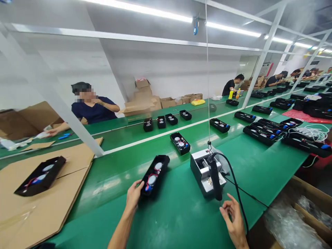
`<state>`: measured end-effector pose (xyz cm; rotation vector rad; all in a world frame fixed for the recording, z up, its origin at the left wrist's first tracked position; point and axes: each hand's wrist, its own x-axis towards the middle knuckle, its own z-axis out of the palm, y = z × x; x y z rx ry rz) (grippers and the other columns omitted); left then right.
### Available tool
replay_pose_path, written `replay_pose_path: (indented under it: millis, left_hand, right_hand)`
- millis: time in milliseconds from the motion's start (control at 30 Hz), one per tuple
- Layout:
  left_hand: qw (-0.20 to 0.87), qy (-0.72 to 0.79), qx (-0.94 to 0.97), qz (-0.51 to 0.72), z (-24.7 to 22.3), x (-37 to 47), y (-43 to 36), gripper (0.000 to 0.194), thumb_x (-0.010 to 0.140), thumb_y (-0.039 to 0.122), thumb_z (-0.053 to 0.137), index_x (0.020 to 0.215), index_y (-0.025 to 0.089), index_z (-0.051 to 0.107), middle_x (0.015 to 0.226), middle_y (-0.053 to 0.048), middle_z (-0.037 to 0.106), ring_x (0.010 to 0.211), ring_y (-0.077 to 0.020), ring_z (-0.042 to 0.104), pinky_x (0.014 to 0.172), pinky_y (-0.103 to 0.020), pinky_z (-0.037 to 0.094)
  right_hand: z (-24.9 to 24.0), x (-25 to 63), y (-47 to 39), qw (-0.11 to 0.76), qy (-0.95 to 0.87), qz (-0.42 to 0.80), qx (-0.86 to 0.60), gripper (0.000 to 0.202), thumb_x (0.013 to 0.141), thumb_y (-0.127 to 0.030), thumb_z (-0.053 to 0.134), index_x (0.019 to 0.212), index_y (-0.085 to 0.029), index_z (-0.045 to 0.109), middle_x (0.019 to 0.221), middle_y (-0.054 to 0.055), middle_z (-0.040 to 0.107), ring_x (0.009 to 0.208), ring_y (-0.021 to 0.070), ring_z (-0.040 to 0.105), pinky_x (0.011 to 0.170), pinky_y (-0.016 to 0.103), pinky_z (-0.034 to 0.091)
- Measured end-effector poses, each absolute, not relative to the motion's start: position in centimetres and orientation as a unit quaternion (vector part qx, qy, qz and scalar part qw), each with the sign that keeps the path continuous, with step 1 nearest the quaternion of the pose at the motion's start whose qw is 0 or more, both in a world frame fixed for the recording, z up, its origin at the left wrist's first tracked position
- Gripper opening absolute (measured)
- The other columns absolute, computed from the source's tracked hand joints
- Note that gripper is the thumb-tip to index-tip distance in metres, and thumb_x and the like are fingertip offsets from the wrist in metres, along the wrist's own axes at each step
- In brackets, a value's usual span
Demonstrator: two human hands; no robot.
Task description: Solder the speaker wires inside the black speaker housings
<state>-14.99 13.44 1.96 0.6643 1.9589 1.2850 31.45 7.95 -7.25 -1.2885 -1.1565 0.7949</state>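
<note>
My left hand grips the lower left edge of a black speaker housing, which holds two round silver parts, red wires and a blue piece. The housing lies tilted over the green bench. My right hand has its fingers curled and apart, with nothing visible between them, just right of the tip of a black electric screwdriver. That screwdriver hangs upright from a cord, in front of a grey and black screw feeder box.
Another housing lies behind on the green belt. At left, a housing rests on cardboard. Several housings and white cable are at right. A person sits across the line. A black cable loops beside my right hand.
</note>
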Motion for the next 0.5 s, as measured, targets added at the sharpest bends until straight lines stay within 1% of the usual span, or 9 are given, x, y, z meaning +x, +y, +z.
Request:
replay_pose_path:
  millis: [67,100,200,267,333,400,433,467,500]
  left_hand:
    - [0.323,0.744,0.235,0.537,3.6,-15.6,17.4,0.042,0.103,0.045,0.07,0.135,0.018,0.065,0.134,-0.01,0.069,0.113,-0.0244,0.071,0.096,-0.048,0.063]
    - [0.313,0.734,0.228,0.558,4.4,-15.6,19.1,0.043,0.103,0.045,0.07,0.137,0.019,0.064,0.138,-0.011,0.067,0.117,-0.0255,0.07,0.098,-0.049,0.063]
    - [0.283,0.703,0.224,0.613,6.0,-14.9,21.8,0.045,0.103,0.044,0.071,0.139,0.019,0.063,0.14,-0.011,0.066,0.12,-0.0268,0.069,0.1,-0.05,0.062]
    - [0.269,0.685,0.243,0.632,6.3,-14.1,20.9,0.044,0.103,0.044,0.071,0.139,0.019,0.063,0.141,-0.012,0.066,0.121,-0.0268,0.069,0.101,-0.051,0.062]
    - [0.264,0.674,0.279,0.631,6.2,-13.4,17.7,0.044,0.097,0.043,0.077,0.133,0.02,0.067,0.139,-0.011,0.069,0.124,-0.0283,0.07,0.104,-0.05,0.061]
    - [0.259,0.675,0.314,0.615,5.8,-13.4,12.3,0.046,0.081,0.043,0.088,0.121,0.023,0.074,0.135,-0.01,0.074,0.13,-0.0329,0.07,0.111,-0.05,0.058]
    - [0.244,0.686,0.324,0.605,5.5,-13.9,9.1,0.049,0.074,0.045,0.091,0.116,0.025,0.076,0.132,-0.01,0.076,0.133,-0.0364,0.068,0.115,-0.053,0.055]
    - [0.224,0.7,0.326,0.594,5.2,-14.7,5.5,0.05,0.071,0.048,0.09,0.114,0.027,0.078,0.133,-0.01,0.076,0.137,-0.0395,0.065,0.121,-0.057,0.05]
    - [0.184,0.723,0.336,0.575,4.9,-15.7,1.8,0.048,0.071,0.051,0.088,0.113,0.029,0.079,0.135,-0.008,0.075,0.141,-0.0411,0.062,0.125,-0.06,0.045]
  right_hand:
    - [-7.0,31.4,8.3,0.568,-0.507,0.347,-0.548,0.066,0.094,-0.061,0.074,0.142,-0.021,0.058,0.088,0.002,0.069,0.077,0.022,0.068,0.07,0.032,0.059]
    - [-7.0,31.4,8.4,0.558,-0.517,0.351,-0.547,0.064,0.094,-0.061,0.074,0.141,-0.02,0.059,0.082,0.0,0.068,0.071,0.0208,0.066,0.067,0.031,0.058]
    - [-7.6,31.8,8.5,0.541,-0.526,0.359,-0.549,0.062,0.092,-0.063,0.075,0.136,-0.021,0.062,0.064,-0.006,0.059,0.055,0.0177,0.058,0.057,0.028,0.055]
    - [-8.4,32.2,8.4,0.543,-0.519,0.359,-0.553,0.059,0.089,-0.066,0.076,0.126,-0.021,0.067,0.06,-0.006,0.058,0.051,0.0173,0.058,0.053,0.027,0.054]
    - [-9.0,32.7,8.5,0.539,-0.526,0.355,-0.554,0.052,0.086,-0.069,0.076,0.106,-0.022,0.072,0.061,-0.003,0.062,0.051,0.0182,0.062,0.052,0.026,0.055]
    - [-9.3,33.2,8.5,0.517,-0.555,0.353,-0.548,0.049,0.086,-0.07,0.075,0.088,-0.021,0.074,0.064,0.002,0.068,0.054,0.0196,0.066,0.053,0.025,0.058]
    - [-9.2,33.3,8.5,0.503,-0.571,0.354,-0.544,0.05,0.086,-0.071,0.075,0.082,-0.021,0.075,0.065,0.003,0.069,0.054,0.0201,0.067,0.053,0.025,0.058]
    - [-8.9,33.3,8.5,0.491,-0.584,0.355,-0.54,0.051,0.086,-0.071,0.074,0.077,-0.021,0.075,0.066,0.004,0.07,0.055,0.0202,0.068,0.053,0.024,0.059]
    - [-8.5,33.3,8.5,0.481,-0.594,0.355,-0.537,0.052,0.087,-0.071,0.073,0.075,-0.021,0.076,0.066,0.005,0.071,0.054,0.0201,0.068,0.053,0.023,0.058]
